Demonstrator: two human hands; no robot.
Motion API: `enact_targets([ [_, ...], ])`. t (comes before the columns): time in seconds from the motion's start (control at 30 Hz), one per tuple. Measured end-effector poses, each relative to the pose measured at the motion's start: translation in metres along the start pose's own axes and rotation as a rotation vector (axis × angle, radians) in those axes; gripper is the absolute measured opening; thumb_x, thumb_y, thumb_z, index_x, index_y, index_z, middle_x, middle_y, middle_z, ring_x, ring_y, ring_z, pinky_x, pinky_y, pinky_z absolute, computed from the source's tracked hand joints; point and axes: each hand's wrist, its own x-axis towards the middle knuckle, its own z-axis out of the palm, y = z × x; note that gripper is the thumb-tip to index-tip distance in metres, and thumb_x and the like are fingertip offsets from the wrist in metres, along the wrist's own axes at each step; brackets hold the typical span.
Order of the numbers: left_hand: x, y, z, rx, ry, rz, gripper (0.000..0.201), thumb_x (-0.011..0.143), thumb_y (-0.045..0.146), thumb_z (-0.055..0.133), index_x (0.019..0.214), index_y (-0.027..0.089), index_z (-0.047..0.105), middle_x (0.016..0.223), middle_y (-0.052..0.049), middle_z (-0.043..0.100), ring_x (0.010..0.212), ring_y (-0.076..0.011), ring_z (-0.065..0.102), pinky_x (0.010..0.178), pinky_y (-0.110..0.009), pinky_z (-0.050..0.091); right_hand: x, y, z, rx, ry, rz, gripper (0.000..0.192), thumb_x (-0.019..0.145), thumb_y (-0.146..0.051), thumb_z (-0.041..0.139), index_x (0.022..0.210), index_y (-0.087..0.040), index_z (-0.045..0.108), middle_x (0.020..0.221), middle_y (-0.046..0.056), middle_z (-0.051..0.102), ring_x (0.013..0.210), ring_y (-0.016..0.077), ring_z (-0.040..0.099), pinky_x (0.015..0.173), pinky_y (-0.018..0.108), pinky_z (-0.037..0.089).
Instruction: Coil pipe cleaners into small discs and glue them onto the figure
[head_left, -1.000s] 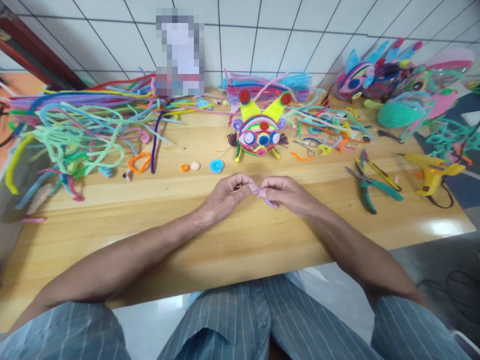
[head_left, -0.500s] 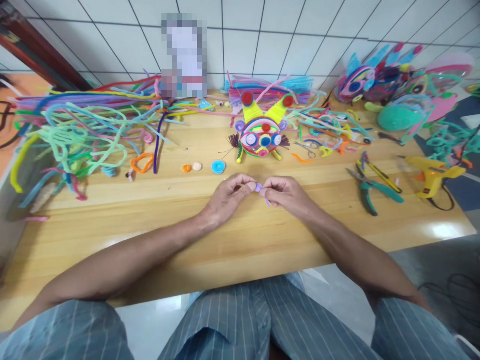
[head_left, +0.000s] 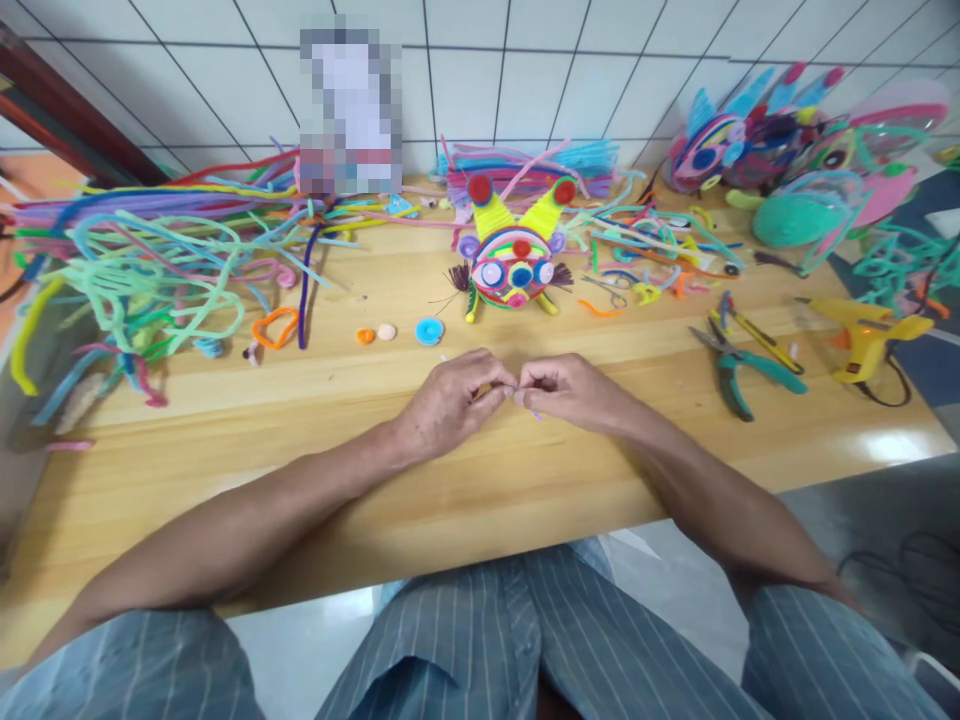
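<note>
Over the front middle of the table, my left hand [head_left: 463,398] and my right hand [head_left: 571,392] meet fingertip to fingertip. Both are closed in a pinch on a small purple pipe cleaner [head_left: 535,415]; its short tail pokes out below my right fingers, while the rest is hidden by the fingertips. Just beyond them stands a colourful face figure [head_left: 516,270] with yellow horns, red tips and round eyes. Left of it lie a blue coil [head_left: 430,331], a cream coil [head_left: 386,332] and an orange coil [head_left: 364,336].
Loose pipe cleaners [head_left: 157,280] heap up on the left, with another bundle [head_left: 525,168] by the tiled wall. To the right lie pliers [head_left: 742,370], a yellow cutter [head_left: 765,338], scissors [head_left: 611,290] and a glue gun [head_left: 862,335]. More finished figures [head_left: 810,205] stand back right.
The purple coil that showed between my fingertips is now covered by them. My left hand has turned slightly, and the two hands are closer together. The view has shifted a little.
</note>
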Motion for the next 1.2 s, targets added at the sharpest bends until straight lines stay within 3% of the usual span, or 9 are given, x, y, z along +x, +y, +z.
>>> enact_targets([
  [0.13,-0.002,0.002,0.002,-0.097,0.085,-0.184,0.01,0.092,0.021,0.065,0.085,0.017,0.07,0.077,-0.001,0.067,0.069,-0.012,0.056,0.066,-0.026,0.041,0.0,-0.001,0.001,0.024,0.049,-0.014,0.025,0.086,-0.039,0.064,0.071,-0.018,0.063,0.058,-0.004,0.055,0.054,0.0097,0.047,0.053,0.024,0.032],
  [0.3,-0.002,0.005,0.016,-0.663,0.235,-0.587,0.025,0.081,0.04,0.079,0.084,0.016,0.07,0.067,0.003,0.06,0.053,-0.0078,0.041,0.051,-0.024,0.031,0.003,0.0,0.01,0.142,0.162,-0.042,0.03,0.087,-0.043,0.065,0.071,-0.018,0.063,0.059,-0.003,0.056,0.053,0.0094,0.048,0.053,0.025,0.035],
  [0.4,-0.001,0.007,0.021,-0.892,0.26,-0.714,0.029,0.074,0.041,0.083,0.083,0.016,0.069,0.068,0.004,0.059,0.047,-0.0047,0.033,0.046,-0.023,0.025,0.005,0.001,0.012,0.243,0.169,-0.016,0.03,0.085,-0.047,0.068,0.075,-0.018,0.064,0.063,-0.003,0.058,0.053,0.0094,0.048,0.051,0.025,0.036],
  [0.53,0.003,0.005,0.012,-0.79,0.183,-0.653,0.029,0.079,0.044,0.079,0.086,0.017,0.07,0.072,0.003,0.061,0.049,-0.0051,0.035,0.046,-0.023,0.026,0.004,0.002,0.006,0.26,0.151,0.036,0.03,0.082,-0.047,0.071,0.076,-0.018,0.065,0.06,-0.004,0.055,0.05,0.0092,0.046,0.049,0.025,0.033],
  [0.7,0.006,-0.001,-0.001,-0.468,0.019,-0.45,0.023,0.082,0.039,0.076,0.086,0.017,0.072,0.08,-0.001,0.068,0.072,-0.0124,0.056,0.067,-0.025,0.044,0.002,0.002,0.003,0.084,0.146,-0.031,0.024,0.084,-0.039,0.067,0.072,-0.018,0.064,0.058,-0.005,0.051,0.054,0.0095,0.043,0.053,0.025,0.031],
  [0.87,0.002,-0.002,0.005,-0.367,0.094,-0.403,0.019,0.087,0.035,0.069,0.085,0.017,0.067,0.079,0.0,0.066,0.073,-0.013,0.056,0.07,-0.027,0.044,0.003,0.006,0.012,0.027,0.237,-0.104,0.018,0.084,-0.034,0.067,0.075,-0.018,0.067,0.065,-0.002,0.059,0.06,0.0105,0.048,0.056,0.025,0.035],
  [0.97,-0.001,-0.001,0.016,-0.462,0.192,-0.473,0.02,0.088,0.037,0.071,0.085,0.018,0.065,0.069,0.003,0.057,0.062,-0.0104,0.047,0.059,-0.025,0.038,0.005,0.008,0.021,0.042,0.329,-0.126,0.016,0.083,-0.032,0.068,0.075,-0.018,0.067,0.064,-0.003,0.059,0.058,0.0098,0.046,0.055,0.025,0.034],
  [1.07,-0.003,0.0,0.028,-0.718,0.278,-0.599,0.027,0.086,0.043,0.074,0.085,0.02,0.06,0.06,0.007,0.046,0.051,-0.0081,0.036,0.05,-0.023,0.029,0.006,0.007,0.027,0.101,0.388,-0.109,0.017,0.084,-0.033,0.067,0.076,-0.018,0.067,0.064,-0.003,0.059,0.057,0.0095,0.044,0.053,0.025,0.033],
  [1.2,-0.002,0.001,0.027,-0.845,0.231,-0.624,0.028,0.086,0.044,0.074,0.087,0.02,0.06,0.063,0.006,0.05,0.048,-0.0072,0.034,0.047,-0.023,0.027,0.007,0.005,0.023,0.164,0.325,-0.055,0.019,0.082,-0.036,0.067,0.074,-0.019,0.066,0.061,-0.003,0.056,0.054,0.0098,0.045,0.052,0.025,0.033],
])
